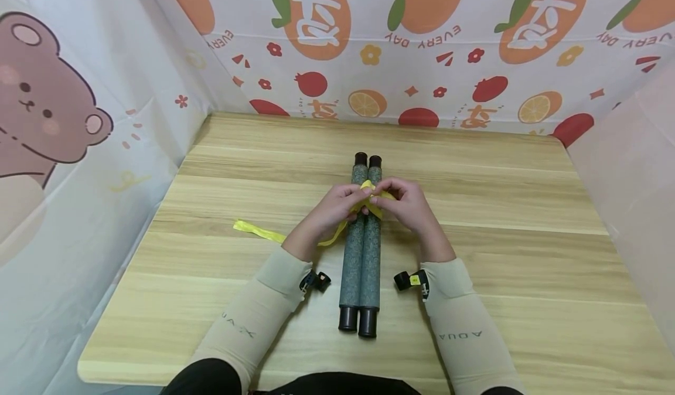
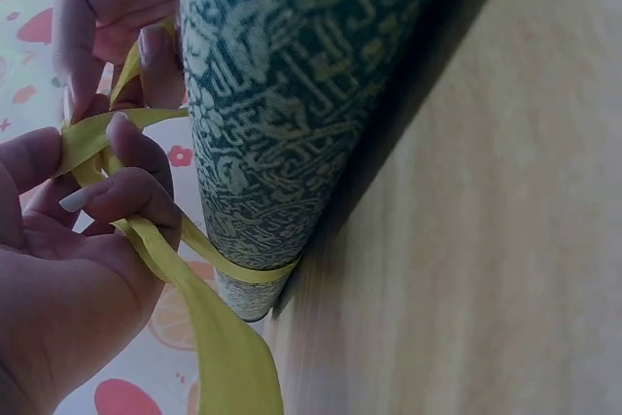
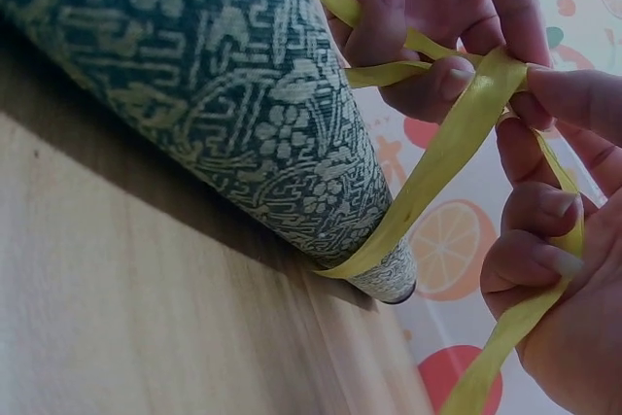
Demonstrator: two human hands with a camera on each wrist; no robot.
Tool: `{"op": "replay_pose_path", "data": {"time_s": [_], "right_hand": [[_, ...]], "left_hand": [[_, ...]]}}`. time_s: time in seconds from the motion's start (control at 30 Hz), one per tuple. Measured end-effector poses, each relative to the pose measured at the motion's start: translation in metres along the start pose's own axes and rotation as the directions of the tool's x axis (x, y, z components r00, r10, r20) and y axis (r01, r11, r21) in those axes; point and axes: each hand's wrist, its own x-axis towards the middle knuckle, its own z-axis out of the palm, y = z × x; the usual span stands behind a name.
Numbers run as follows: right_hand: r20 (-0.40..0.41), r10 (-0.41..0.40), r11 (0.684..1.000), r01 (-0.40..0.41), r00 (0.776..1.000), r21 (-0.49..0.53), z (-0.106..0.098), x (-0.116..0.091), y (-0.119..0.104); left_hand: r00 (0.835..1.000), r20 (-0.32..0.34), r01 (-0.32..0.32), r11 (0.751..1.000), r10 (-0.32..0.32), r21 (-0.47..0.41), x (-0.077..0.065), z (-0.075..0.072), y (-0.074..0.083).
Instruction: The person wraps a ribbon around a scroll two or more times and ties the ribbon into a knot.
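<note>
Two rolled scrolls (image 1: 362, 260) in blue-green cloth with pale woven patterns lie side by side on the table, dark knobs at their ends. A yellow ribbon (image 2: 233, 357) passes around them toward the far end. My left hand (image 1: 341, 203) pinches the ribbon above the scrolls, fingers curled through its crossing. Opposite it, my right hand (image 1: 406, 203) pinches the ribbon between thumb and finger, and a strand runs down across its curled fingers in the right wrist view. The fingertips of both hands meet at the crossing. One long ribbon tail trails left under the left forearm.
The wooden table (image 1: 527, 278) extends on both sides of the scrolls. A white cloth printed with fruit (image 1: 416, 78) hangs behind its far edge, and a bear-printed cloth (image 1: 63, 102) hangs at left. Small dark cameras (image 1: 403, 281) are strapped at both wrists.
</note>
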Motion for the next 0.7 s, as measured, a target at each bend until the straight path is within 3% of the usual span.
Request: {"op": "replay_pose_path", "data": {"time_s": [0.13, 0.37, 0.7], "right_hand": [[0.004, 0.007, 1.000, -0.007, 1.000, 0.015, -0.0005, -0.0001, -0.0005], [-0.022, 0.044, 0.999, -0.044, 0.999, 0.013, -0.0014, -0.0008, -0.0015], [-0.124, 0.015, 1.000, -0.013, 0.992, 0.016, 0.0026, 0.0005, 0.0016]], "left_hand": [[1.000, -0.006, -0.006, 1.000, 0.006, 0.018, 0.0013, -0.0008, -0.0002], [0.994, -0.094, -0.046, 0.996, 0.053, 0.073, 0.0032, -0.0051, 0.0004], [0.990, -0.110, -0.086, 0.996, 0.090, 0.033, 0.0049, -0.0039, -0.0012]]}}
